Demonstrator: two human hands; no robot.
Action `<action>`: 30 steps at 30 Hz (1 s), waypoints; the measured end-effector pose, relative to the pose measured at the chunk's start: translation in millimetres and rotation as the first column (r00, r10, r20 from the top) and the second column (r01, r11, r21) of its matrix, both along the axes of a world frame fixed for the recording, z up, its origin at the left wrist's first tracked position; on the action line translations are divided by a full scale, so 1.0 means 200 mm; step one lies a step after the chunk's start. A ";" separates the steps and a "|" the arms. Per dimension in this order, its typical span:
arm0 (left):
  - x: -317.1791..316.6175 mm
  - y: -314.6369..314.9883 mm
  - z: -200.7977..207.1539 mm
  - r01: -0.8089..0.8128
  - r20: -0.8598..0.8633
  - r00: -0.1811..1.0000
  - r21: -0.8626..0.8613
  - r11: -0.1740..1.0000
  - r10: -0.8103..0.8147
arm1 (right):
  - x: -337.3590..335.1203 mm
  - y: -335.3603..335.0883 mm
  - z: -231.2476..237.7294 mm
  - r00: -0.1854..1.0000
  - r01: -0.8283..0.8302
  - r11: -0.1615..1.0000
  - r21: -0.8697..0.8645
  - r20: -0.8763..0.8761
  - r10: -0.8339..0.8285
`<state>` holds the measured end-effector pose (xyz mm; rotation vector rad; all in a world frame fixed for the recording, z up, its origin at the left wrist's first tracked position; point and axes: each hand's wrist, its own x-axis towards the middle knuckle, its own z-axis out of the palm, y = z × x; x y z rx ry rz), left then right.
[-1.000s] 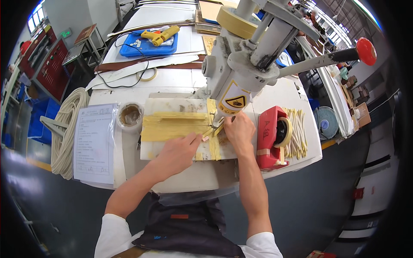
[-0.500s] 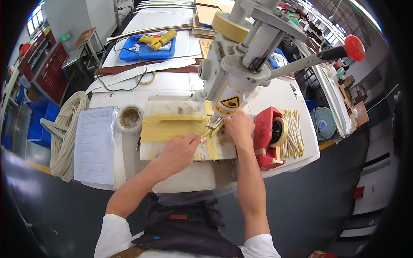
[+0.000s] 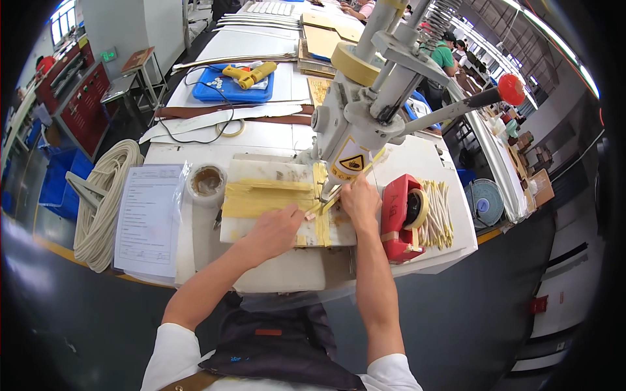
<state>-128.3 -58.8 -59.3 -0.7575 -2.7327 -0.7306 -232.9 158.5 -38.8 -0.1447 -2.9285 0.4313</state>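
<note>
A thin, pale yellowish cord (image 3: 332,201) runs slantwise under the tip of a grey hand-lever press (image 3: 342,120). My left hand (image 3: 277,229) is closed in a pinch on its near end, beside a small pale tip. My right hand (image 3: 362,201) is closed around the cord on the far right side of the press tip; its fingertips are partly hidden, and an end sticks out beyond them. Under both hands lies a white board (image 3: 251,233) with yellow tape strips (image 3: 267,203) across it. The press lever ends in a red knob (image 3: 511,89).
A red tape dispenser (image 3: 393,225) stands right of the board, by a bundle of white cords with yellow ends (image 3: 435,215). At left are a tape roll (image 3: 207,182), a printed sheet (image 3: 150,218) and coiled cord (image 3: 104,208). Behind sits a blue tray (image 3: 231,91) with a yellow glue gun (image 3: 251,75).
The press lever's red knob now sits lower and further left in view. My right hand has shifted slightly, and a cord end now shows beyond it. The whole view has tilted a little.
</note>
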 end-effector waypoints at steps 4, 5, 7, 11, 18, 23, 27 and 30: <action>-0.01 0.01 -0.01 0.016 -0.018 1.000 0.018 1.000 -0.015 | 0.06 0.11 0.25 0.997 0.033 0.935 -0.353 -0.051 -0.054; -0.02 0.02 -0.01 0.024 -0.031 0.999 0.027 0.999 -0.024 | 0.03 0.17 0.27 0.902 -0.156 0.701 -0.696 -0.389 -0.186; -0.01 0.01 -0.04 0.002 -0.014 1.000 0.037 0.999 -0.001 | 0.09 0.14 0.68 0.709 -0.471 0.490 -0.733 -0.645 -0.283; 0.00 -0.03 -0.04 -0.029 0.008 1.000 0.037 0.999 0.029 | 0.19 0.00 1.39 0.698 -0.704 -0.189 -0.684 -0.716 -0.009; 0.00 0.01 -0.02 0.008 -0.051 0.999 0.043 0.999 -0.006 | 0.20 0.22 1.42 0.578 -0.703 -0.281 -0.653 -0.755 0.310; 0.01 -0.01 -0.02 -0.011 -0.050 0.999 -0.002 1.000 0.011 | 0.46 0.19 1.11 0.488 -0.828 -0.215 -0.518 -0.854 0.179; 0.01 0.02 0.01 0.006 -0.044 0.999 0.015 1.000 -0.005 | 0.65 0.13 0.75 0.424 -0.905 0.000 -0.425 -0.903 -0.065; 0.01 0.01 0.00 0.002 -0.065 0.998 0.018 1.000 -0.001 | 0.62 0.17 0.77 0.427 -0.896 -0.139 -0.422 -0.904 -0.008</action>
